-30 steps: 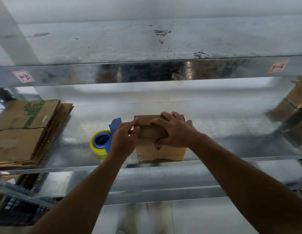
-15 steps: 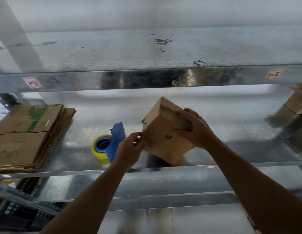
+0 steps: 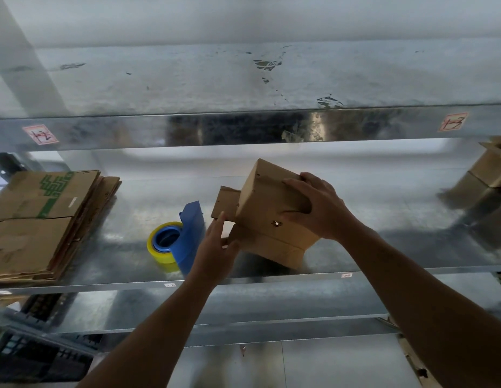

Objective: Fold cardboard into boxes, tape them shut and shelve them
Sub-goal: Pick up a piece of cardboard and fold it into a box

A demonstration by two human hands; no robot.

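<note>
the person is in the folding step: the small brown cardboard box (image 3: 267, 211) is formed but its side is not yet closed, and no tape is on that side. the right hand (image 3: 316, 208) is gripping the box from 3 o'clock, with fingers curled over its upper face and the thumb pressing the near face. the left hand (image 3: 215, 249) is lying open with straight fingers, its fingertips touching the loose brown cardboard flap (image 3: 225, 203) that is sticking out at 9 o'clock of the box.

the box is sitting above the front part of the shiny galvanised metal shelf (image 3: 383, 247), slightly right of the view's centre and tipped up on its low corner at 5 o'clock; whether that corner is resting on the metal i cannot tell. its open, flapped end is facing 9 o'clock, toward the left hand. the box is close to cube-shaped, so its long axis is faint, seeming to be running from 11 o'clock down to 5 o'clock.

next, the left hand is probably needing to push the flap flat while the right hand is steadying the box, then reach for the blue plastic tape dispenser with a yellow roll (image 3: 176, 242), standing just beside it at 9 o'clock. the stack of flattened brown cardboard sheets (image 3: 42, 222) is lying well apart at 9 o'clock.
</note>
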